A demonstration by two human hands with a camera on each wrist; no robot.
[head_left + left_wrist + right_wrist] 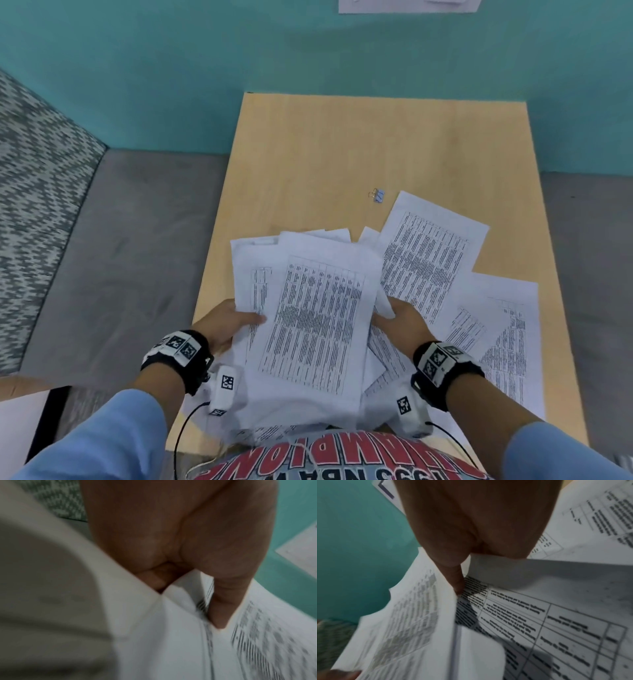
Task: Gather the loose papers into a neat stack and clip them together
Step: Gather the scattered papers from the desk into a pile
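A loose bundle of printed sheets [315, 318] is lifted over the near half of the wooden table [308, 144]. My left hand [233, 322] grips its left edge, thumb on top; in the left wrist view the thumb [221, 609] presses the paper bundle [171, 642]. My right hand [397, 318] pinches the bundle's right edge, and its thumb [456, 580] lies on a sheet [412, 622]. More printed sheets [431, 253] lie spread to the right on the table. A small binder clip [377, 196] lies apart, beyond the papers.
Behind the table runs a teal wall [171, 68] with a white sheet [407, 5] pinned at the top. Grey floor [137, 222] and patterned carpet [34, 188] lie to the left. A further sheet [503, 342] reaches the table's right edge.
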